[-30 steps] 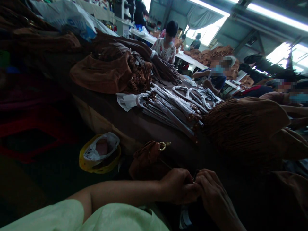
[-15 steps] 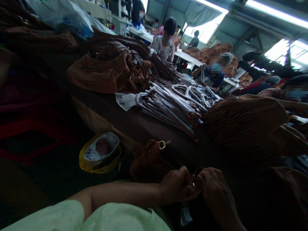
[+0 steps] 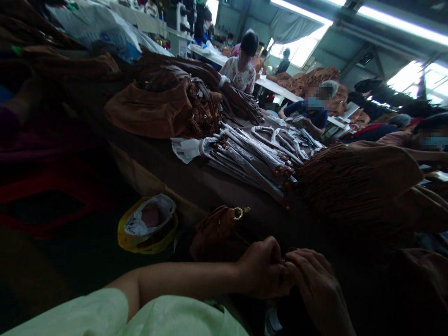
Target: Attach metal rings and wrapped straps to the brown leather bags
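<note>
Close to my body, a brown suede-like bag sits at the table's near edge, a gold ring with a clasp at its top. My left hand is closed to the right of that ring, fingers curled in a pinch on part of the bag. Meeting it fingertip to fingertip, my right hand is closed on the same part, its back turned up. A tiny glint of metal shows between the fingers. Most of the gripped part is hidden by the hands and deep shadow.
Plastic-wrapped straps lie across the dark table. Beyond are a brown bag and bundled dark straps; fringed brown pieces are piled at right. A yellow bag with white lining is at lower left. Several people work further back.
Both hands have drawn closer together and now cover the brown piece and metal fittings seen between them before. The view has shifted slightly.
</note>
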